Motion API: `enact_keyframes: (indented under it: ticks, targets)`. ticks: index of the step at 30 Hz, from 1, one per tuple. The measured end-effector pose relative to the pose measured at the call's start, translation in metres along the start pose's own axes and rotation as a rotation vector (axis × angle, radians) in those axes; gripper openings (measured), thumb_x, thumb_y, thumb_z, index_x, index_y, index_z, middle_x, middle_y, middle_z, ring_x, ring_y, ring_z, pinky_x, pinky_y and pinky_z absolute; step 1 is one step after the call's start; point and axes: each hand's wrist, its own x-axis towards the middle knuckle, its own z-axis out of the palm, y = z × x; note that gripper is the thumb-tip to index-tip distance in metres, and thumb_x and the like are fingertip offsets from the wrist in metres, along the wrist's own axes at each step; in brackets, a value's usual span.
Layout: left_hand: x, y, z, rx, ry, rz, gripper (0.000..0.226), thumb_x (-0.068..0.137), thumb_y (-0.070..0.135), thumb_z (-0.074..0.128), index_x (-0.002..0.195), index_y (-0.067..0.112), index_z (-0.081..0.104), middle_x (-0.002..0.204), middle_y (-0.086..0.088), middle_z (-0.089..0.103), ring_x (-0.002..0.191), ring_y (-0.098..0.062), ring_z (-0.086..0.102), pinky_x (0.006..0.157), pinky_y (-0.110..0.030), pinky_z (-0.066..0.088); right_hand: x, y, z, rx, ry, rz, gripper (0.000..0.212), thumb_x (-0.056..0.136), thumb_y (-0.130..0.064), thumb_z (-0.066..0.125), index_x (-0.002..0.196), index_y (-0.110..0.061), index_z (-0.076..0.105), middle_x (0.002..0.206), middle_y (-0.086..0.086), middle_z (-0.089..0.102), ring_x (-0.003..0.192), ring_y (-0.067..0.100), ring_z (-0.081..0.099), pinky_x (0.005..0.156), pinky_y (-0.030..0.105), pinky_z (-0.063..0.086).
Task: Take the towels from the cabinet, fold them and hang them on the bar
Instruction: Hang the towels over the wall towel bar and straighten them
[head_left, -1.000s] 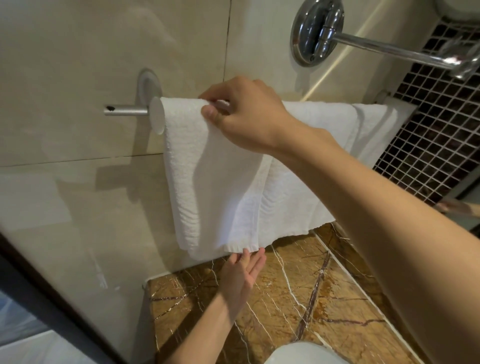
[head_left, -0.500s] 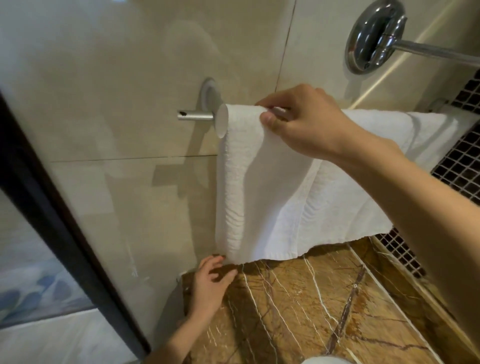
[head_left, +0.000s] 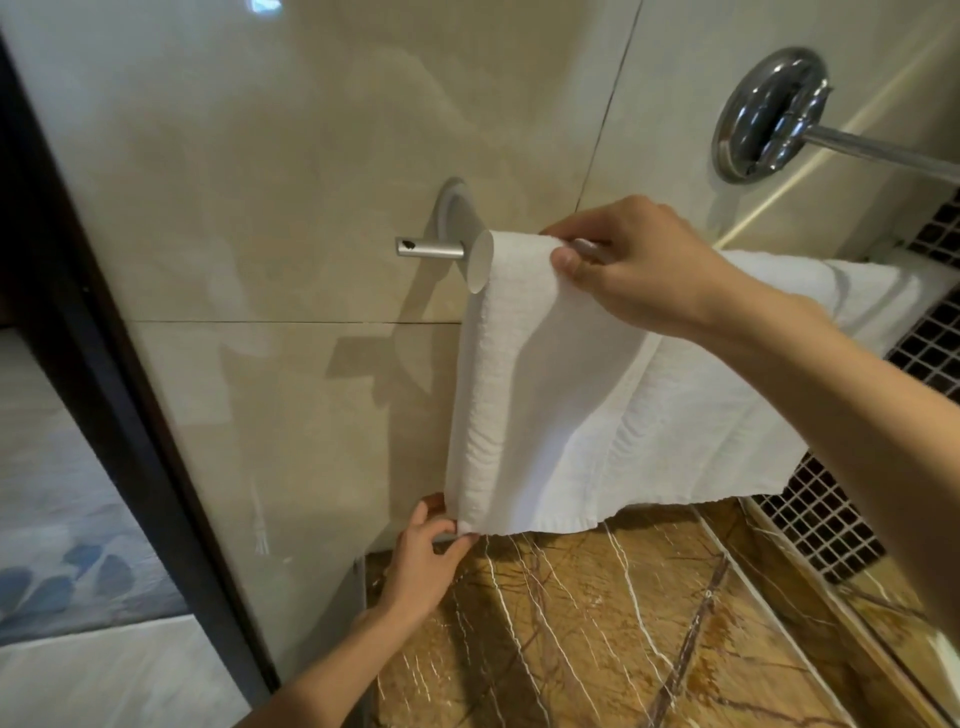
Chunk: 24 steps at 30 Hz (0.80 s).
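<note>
Right hand pinches the towel atop the bar, left hand pinches its lower left corner; best tug down gently, evenly.

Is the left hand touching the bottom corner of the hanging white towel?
Touching. The head view shows the left hand pinching the lower left corner of the towel between thumb and fingers.

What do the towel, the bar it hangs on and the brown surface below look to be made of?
The towel: white cloth, probably cotton, matte, with rippled texture. The bar: metal, likely brushed steel or aluminium, with dull silver sheen. The brown surface: polished stone, seemingly marble, glossy with white and dark veins.
</note>
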Motion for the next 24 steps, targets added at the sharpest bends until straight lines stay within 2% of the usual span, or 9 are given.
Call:
enact_keyframes:
  ticks: [2,3,5,7,11,15,18,21,24]
  targets:
    - [-0.002,-0.003,-0.004,0.017,0.005,-0.008,0.015,0.084,0.023,0.071,0.078,0.037,0.068,0.137,0.009,0.045,0.131,-0.007,0.034,0.108,-0.02,0.021,0.002,0.0,-0.003,0.005,-0.028,-0.009,0.026,0.092,-0.026,0.051,0.11,-0.027,0.07,0.103,0.005,0.071,0.102,0.027,0.061,0.089,0.041,0.048]
    - [-0.003,-0.003,-0.006,0.014,0.024,0.019,0.019,0.085,0.022,0.07,0.076,0.039,0.068,0.131,0.012,0.052,0.128,-0.009,0.042,0.106,-0.012,0.024,0.002,0.0,-0.005,0.006,-0.04,-0.011,0.026,0.092,-0.025,0.051,0.11,-0.027,0.07,0.102,0.005,0.071,0.1,0.025,0.062,0.089,0.04,0.048]
    - [-0.005,-0.005,-0.009,-0.009,0.057,0.079,0.024,0.086,0.02,0.068,0.072,0.039,0.068,0.101,0.02,0.062,0.104,-0.002,0.059,0.087,-0.001,0.038,0.003,0.001,-0.006,0.008,-0.057,-0.02,0.026,0.091,-0.024,0.052,0.11,-0.026,0.07,0.1,0.003,0.071,0.098,0.022,0.062,0.087,0.037,0.049]
    - [-0.006,-0.006,-0.01,-0.03,0.047,0.096,0.021,0.087,0.019,0.067,0.073,0.034,0.071,0.09,0.018,0.063,0.09,0.0,0.062,0.081,-0.011,0.049,0.003,0.002,-0.005,0.025,-0.054,-0.03,0.027,0.092,-0.023,0.051,0.111,-0.023,0.07,0.1,0.003,0.072,0.097,0.02,0.063,0.086,0.035,0.049]
    - [-0.005,-0.008,-0.009,-0.064,0.06,0.1,0.016,0.088,0.018,0.065,0.077,0.025,0.075,0.09,0.013,0.067,0.084,-0.004,0.065,0.079,-0.023,0.055,-0.001,0.004,0.002,0.062,0.012,-0.022,0.027,0.093,-0.023,0.054,0.116,-0.02,0.068,0.105,0.001,0.071,0.099,0.014,0.062,0.08,0.024,0.041]
    - [-0.003,-0.008,-0.007,-0.109,0.116,0.073,0.028,0.087,0.01,0.066,0.071,0.033,0.072,0.084,0.004,0.069,0.077,-0.012,0.067,0.077,-0.03,0.058,-0.006,0.003,0.006,0.033,0.107,-0.046,0.028,0.091,-0.024,0.06,0.117,-0.016,0.067,0.109,0.004,0.07,0.103,0.02,0.063,0.089,0.032,0.048]
    - [-0.004,-0.008,-0.005,-0.116,0.134,0.042,0.025,0.086,0.013,0.068,0.07,0.032,0.072,0.079,-0.002,0.069,0.073,-0.016,0.067,0.075,-0.035,0.059,-0.007,0.002,0.006,0.034,0.132,-0.061,0.028,0.089,-0.023,0.063,0.116,-0.015,0.067,0.108,0.004,0.071,0.101,0.021,0.063,0.089,0.033,0.048]
    - [-0.005,-0.008,-0.003,-0.115,0.148,0.004,0.023,0.082,0.018,0.073,0.065,0.033,0.072,0.071,0.003,0.07,0.061,-0.011,0.065,0.065,-0.028,0.058,-0.005,0.003,0.002,0.036,0.097,-0.058,0.028,0.09,-0.024,0.063,0.116,-0.016,0.068,0.106,0.003,0.071,0.1,0.019,0.064,0.087,0.031,0.048]
    - [-0.006,-0.012,-0.002,-0.082,0.192,0.008,0.028,0.075,0.02,0.079,0.053,0.034,0.068,0.06,0.01,0.068,0.048,-0.001,0.058,0.051,-0.01,0.045,-0.003,0.005,-0.003,0.003,0.027,-0.061,0.031,0.09,-0.03,0.06,0.119,-0.019,0.067,0.107,0.0,0.071,0.102,0.017,0.063,0.083,0.025,0.045]
